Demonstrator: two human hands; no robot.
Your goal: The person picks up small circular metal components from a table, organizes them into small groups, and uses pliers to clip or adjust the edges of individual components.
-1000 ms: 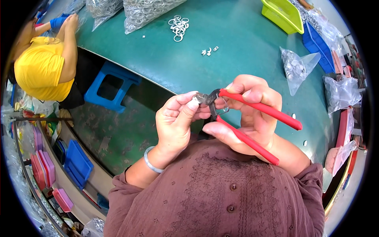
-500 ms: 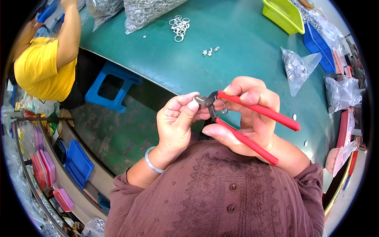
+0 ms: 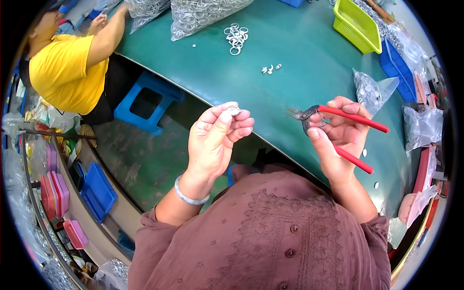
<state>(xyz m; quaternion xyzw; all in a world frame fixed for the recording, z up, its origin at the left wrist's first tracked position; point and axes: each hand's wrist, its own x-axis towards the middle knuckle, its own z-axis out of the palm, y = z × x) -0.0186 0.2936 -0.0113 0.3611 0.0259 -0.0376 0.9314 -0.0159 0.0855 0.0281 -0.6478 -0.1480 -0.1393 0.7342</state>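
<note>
Between thumb and fingers of my left hand [image 3: 211, 140] is a small silvery metal piece [image 3: 234, 110], roundish in outline; its exact kind is too small to tell. My right hand [image 3: 340, 140] grips pliers [image 3: 355, 117] with red handles, their dark jaws parted and pointing left toward the piece. A gap separates the jaws from my left hand. Past my hands, on the green table [image 3: 193, 67], lie a pile of silvery rings [image 3: 236, 37] and a few tiny metal parts [image 3: 270, 69].
A clear bag of rings [image 3: 203, 18] sits at the far edge. Right are a lime-green basket [image 3: 358, 24], a blue tray [image 3: 398, 70] and a bag of metal discs [image 3: 369, 92]. Left, a person in yellow [image 3: 67, 72] works beside a blue stool [image 3: 145, 104].
My right hand has drawn the pliers away to the right, off the small metal piece. The piece stays in my left hand. The whole view has shifted slightly.
</note>
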